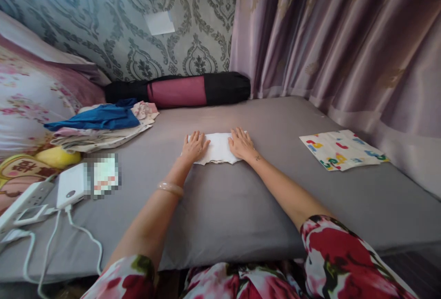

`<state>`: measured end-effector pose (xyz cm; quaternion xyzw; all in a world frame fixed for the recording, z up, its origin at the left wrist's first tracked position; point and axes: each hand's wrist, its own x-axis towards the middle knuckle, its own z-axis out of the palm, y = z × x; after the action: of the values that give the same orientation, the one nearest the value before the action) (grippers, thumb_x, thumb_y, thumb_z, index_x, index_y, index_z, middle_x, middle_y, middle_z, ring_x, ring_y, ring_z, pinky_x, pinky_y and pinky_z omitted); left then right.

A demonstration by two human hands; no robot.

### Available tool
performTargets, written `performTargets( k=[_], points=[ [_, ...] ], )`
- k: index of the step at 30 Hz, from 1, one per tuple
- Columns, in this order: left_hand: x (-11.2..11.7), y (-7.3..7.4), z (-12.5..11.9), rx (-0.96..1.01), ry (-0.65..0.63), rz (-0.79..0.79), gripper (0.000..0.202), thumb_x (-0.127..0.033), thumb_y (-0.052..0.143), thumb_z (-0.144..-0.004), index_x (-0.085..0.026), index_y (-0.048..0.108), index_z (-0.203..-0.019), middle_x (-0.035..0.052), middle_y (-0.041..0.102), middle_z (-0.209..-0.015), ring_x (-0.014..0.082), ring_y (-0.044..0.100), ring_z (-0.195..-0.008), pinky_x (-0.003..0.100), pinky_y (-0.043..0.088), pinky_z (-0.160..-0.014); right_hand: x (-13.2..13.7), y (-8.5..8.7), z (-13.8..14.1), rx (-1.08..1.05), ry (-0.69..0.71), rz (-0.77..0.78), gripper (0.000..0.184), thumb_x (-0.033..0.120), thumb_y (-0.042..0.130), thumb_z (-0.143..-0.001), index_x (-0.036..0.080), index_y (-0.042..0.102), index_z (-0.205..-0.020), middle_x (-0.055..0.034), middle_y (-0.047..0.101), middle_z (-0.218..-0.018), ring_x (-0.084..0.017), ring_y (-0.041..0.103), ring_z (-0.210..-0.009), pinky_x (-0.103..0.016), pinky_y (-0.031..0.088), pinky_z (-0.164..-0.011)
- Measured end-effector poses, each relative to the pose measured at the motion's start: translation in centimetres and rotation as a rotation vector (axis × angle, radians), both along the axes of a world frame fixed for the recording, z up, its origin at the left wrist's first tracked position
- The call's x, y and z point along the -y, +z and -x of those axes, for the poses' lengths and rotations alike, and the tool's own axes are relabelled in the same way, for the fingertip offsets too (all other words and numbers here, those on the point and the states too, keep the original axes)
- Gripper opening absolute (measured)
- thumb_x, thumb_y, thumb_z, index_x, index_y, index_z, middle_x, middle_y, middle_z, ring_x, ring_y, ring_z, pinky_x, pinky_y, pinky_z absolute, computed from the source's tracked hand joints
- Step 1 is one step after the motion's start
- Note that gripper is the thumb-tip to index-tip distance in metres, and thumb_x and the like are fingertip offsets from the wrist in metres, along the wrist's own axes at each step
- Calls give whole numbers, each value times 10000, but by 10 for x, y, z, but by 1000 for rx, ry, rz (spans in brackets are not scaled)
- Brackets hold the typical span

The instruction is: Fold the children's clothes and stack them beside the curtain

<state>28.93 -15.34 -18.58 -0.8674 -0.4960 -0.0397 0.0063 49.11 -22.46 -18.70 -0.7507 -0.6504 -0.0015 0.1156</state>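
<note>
A white folded cloth (pixel 217 149) lies flat on the grey sheet in front of me, its near edge uneven. On its left end rests my left hand (pixel 196 147), palm down with the fingers stretched out. My right hand (pixel 241 145) lies flat on the opposite end, fingers also extended. Between the two hands the middle of the cloth shows; its ends are partly hidden beneath them. Off to the right is a folded cloth with colourful prints (pixel 342 149), apart from both hands.
A pile of clothes with a blue garment (pixel 103 117) lies at the left. A black and pink long bag (pixel 177 91) sits against the wall. Near left are a white power bank (pixel 72 186), a power strip (pixel 29 202) and cables. Curtains (pixel 330 37) hang at the right.
</note>
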Motion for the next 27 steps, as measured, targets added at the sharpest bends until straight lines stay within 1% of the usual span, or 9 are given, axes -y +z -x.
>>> performTargets(
  k=[2, 5, 8, 15, 18, 21, 24, 27],
  points=[
    [1, -7, -2, -3, -3, 8, 602, -460, 166, -981, -127, 376, -1437, 143, 350, -1520, 279, 268, -1424, 515, 190, -1153, 0, -4, 2, 1, 13, 14, 566, 354, 246, -981, 83, 325, -1471, -159, 312, -1533, -277, 251, -1416, -434, 186, -1141],
    [0, -17, 0, 12, 3, 2, 609, -456, 159, -983, -118, 363, -1447, 141, 365, -1512, 279, 281, -1419, 500, 198, -1156, 0, -11, 2, 5, 14, 33, 568, 360, 242, -984, 70, 342, -1462, -163, 334, -1521, -276, 249, -1416, -441, 160, -1148],
    [-2, -21, 2, 21, -2, -9, 608, -466, 160, -983, -134, 366, -1449, 136, 365, -1514, 278, 286, -1417, 495, 194, -1159, -1, -14, 1, 2, 7, 30, 562, 364, 248, -986, 81, 350, -1461, -156, 330, -1525, -272, 240, -1420, -443, 148, -1151],
    [-3, -17, 2, 45, -10, 19, 594, -457, 174, -987, -124, 367, -1439, 149, 361, -1511, 289, 283, -1416, 514, 194, -1153, 0, -10, 2, 3, 4, 49, 555, 356, 254, -989, 77, 356, -1457, -160, 331, -1523, -275, 239, -1420, -439, 154, -1150],
    [-2, -12, -1, 47, -19, 27, 579, -450, 189, -988, -118, 393, -1416, 161, 397, -1486, 302, 303, -1404, 549, 187, -1144, -1, -6, 4, -3, 4, 62, 548, 351, 264, -985, 83, 368, -1452, -170, 342, -1515, -287, 259, -1411, -457, 162, -1143],
    [0, -6, -7, 63, -23, -18, 563, -450, 203, -988, -124, 425, -1389, 169, 434, -1457, 306, 331, -1389, 578, 176, -1134, -5, -2, 8, -15, 11, 53, 540, 351, 255, -986, 98, 374, -1449, -171, 342, -1514, -287, 263, -1409, -479, 144, -1143],
    [5, -4, -15, 89, -38, -63, 564, -450, 201, -989, -127, 416, -1398, 165, 426, -1466, 291, 326, -1394, 552, 174, -1143, -8, -2, 16, -30, 34, 30, 541, 360, 244, -989, 114, 362, -1457, -160, 327, -1524, -276, 246, -1417, -476, 140, -1144],
    [11, -8, -21, 108, -50, -33, 559, -443, 207, -989, -137, 396, -1417, 151, 413, -1479, 276, 320, -1399, 518, 199, -1145, -10, -8, 22, -45, 49, 33, 545, 368, 239, -990, 122, 349, -1464, -154, 327, -1526, -273, 241, -1418, -475, 149, -1141]
  ],
)
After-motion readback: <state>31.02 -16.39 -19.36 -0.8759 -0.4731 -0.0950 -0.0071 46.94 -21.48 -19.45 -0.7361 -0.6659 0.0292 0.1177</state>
